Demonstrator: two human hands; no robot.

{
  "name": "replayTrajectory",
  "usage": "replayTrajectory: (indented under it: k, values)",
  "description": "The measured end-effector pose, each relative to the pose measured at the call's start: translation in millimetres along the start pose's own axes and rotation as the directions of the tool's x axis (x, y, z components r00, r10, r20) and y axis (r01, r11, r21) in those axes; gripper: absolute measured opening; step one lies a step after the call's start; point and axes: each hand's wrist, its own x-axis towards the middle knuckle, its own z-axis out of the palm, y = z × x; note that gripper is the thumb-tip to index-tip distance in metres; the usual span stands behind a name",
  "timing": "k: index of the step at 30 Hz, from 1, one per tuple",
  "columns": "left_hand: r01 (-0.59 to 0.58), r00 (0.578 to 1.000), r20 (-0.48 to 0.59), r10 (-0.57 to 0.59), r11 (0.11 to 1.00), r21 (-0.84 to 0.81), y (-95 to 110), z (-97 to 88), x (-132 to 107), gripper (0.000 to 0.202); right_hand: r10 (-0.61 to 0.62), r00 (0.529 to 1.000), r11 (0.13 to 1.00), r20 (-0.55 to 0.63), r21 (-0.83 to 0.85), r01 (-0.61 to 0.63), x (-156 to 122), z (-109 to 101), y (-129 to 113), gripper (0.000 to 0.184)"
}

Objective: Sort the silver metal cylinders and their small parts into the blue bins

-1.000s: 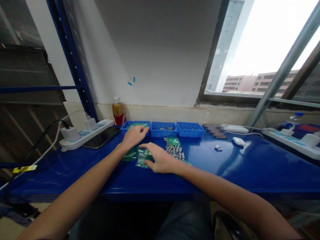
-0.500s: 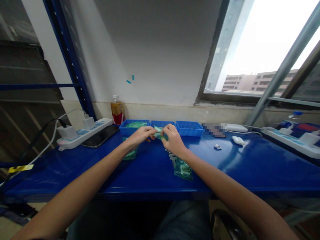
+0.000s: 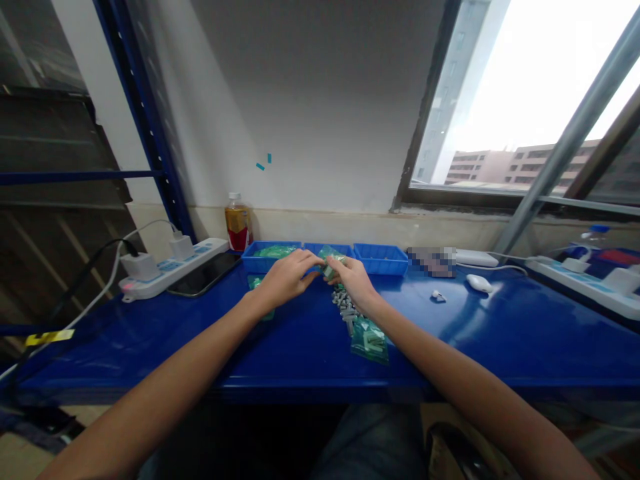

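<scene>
Above the desk, in front of the middle blue bin (image 3: 309, 249), my right hand (image 3: 354, 279) grips a small green plastic bag (image 3: 330, 253) between thumb and fingers. My left hand (image 3: 286, 275) meets the bag's left side, its fingers and thumb coming together there; the exact contact is small and partly hidden. Below my right hand lies a pile of small metal parts (image 3: 345, 303). A second green bag (image 3: 370, 340), with pale elongated pieces inside, rests nearer the desk's front edge. Under my left wrist, another green bag (image 3: 255, 282) is partly covered.
The left blue bin (image 3: 247, 262) holds green bags; the right blue bin (image 3: 381, 261) stands beside the middle one. A drink bottle (image 3: 239, 223), phone (image 3: 204, 273) and power strip (image 3: 210, 252) are at left. An earbud (image 3: 438, 297) and white case (image 3: 479, 284) lie at right.
The bag and both hands have shifted slightly right. My left hand has turned, its back now more towards me, and more of the metal pile shows. The whole view has moved a little.
</scene>
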Motion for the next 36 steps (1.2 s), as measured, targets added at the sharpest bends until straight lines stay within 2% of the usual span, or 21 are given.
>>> replayTrajectory:
  k: [2,4,7,9,11,15,17,19,20,22,23,24,26,28,29,31,34,36]
  values:
    - [0.056,0.998,0.031,-0.057,0.997,0.047,-3,-3.7,1,0.019,-0.041,0.998,0.995,-0.043,-0.098,0.037,1,-1,5,0.029]
    - [0.195,0.980,0.012,-0.198,0.973,0.119,-10,-9.3,1,0.024,-0.138,0.985,0.961,-0.103,-0.256,0.107,3,-5,10,0.026]
    - [0.408,0.912,-0.054,-0.407,0.885,0.226,-31,-17.5,-4,0.034,-0.372,0.920,0.808,-0.122,-0.530,0.256,8,-11,11,0.022]
    - [0.447,0.882,0.019,-0.471,0.850,0.279,-47,-19.4,-11,0.036,-0.456,0.885,0.728,-0.094,-0.612,0.309,12,-12,9,0.020]
    - [0.460,0.858,0.091,-0.505,0.836,0.300,-60,-17.5,-17,0.038,-0.483,0.874,0.689,-0.056,-0.640,0.340,18,-8,4,0.018]
    - [0.475,0.842,0.154,-0.517,0.845,0.245,-67,-9.6,-22,0.042,-0.543,0.837,0.547,0.062,-0.730,0.409,41,17,-8,0.018]
    - [0.485,0.846,0.135,-0.516,0.849,0.210,-64,-9.5,-21,0.038,-0.556,0.829,0.503,0.051,-0.774,0.385,57,34,-12,0.022]
    - [0.526,0.836,0.057,-0.546,0.826,0.203,-64,-14.5,-19,0.032,-0.519,0.854,0.490,0.033,-0.807,0.329,72,50,-12,0.028]
    - [0.567,0.815,0.002,-0.579,0.798,0.204,-66,-18.7,-18,0.030,-0.469,0.881,0.472,0.063,-0.825,0.311,78,57,-10,0.028]
    - [0.664,0.746,-0.092,-0.660,0.725,0.185,-73,-29.3,-19,0.030,-0.344,0.921,0.423,0.181,-0.846,0.324,84,65,-4,0.028]
    - [0.699,0.713,-0.093,-0.695,0.697,0.159,-78,-34.8,-21,0.030,-0.292,0.925,0.406,0.242,-0.845,0.349,83,66,0,0.028]
    - [0.718,0.694,-0.052,-0.718,0.684,0.127,-83,-39.7,-23,0.030,-0.266,0.921,0.402,0.286,-0.835,0.375,80,65,3,0.029]
    - [0.703,0.694,0.172,-0.700,0.709,0.051,-91,-46.2,-28,0.028,-0.294,0.904,0.426,0.310,-0.805,0.414,69,58,7,0.031]
    - [0.669,0.676,0.433,-0.596,0.743,-0.021,-95,-46.9,-34,0.028,-0.352,0.885,0.449,0.305,-0.775,0.445,54,43,7,0.029]
    - [0.664,0.656,0.513,-0.554,0.747,-0.042,-95,-45.2,-37,0.029,-0.368,0.876,0.450,0.314,-0.764,0.463,46,34,6,0.028]
    - [0.686,0.620,0.549,-0.561,0.727,-0.031,-94,-39.8,-42,0.036,-0.379,0.863,0.446,0.334,-0.751,0.486,33,15,4,0.024]
    - [0.740,0.587,0.439,-0.680,0.671,0.050,-93,-32.3,-45,0.045,-0.377,0.875,0.455,0.306,-0.761,0.462,22,-9,3,0.020]
    - [0.764,0.551,0.405,-0.729,0.636,0.106,-94,-30.1,-46,0.045,-0.367,0.886,0.458,0.284,-0.773,0.438,21,-17,6,0.019]
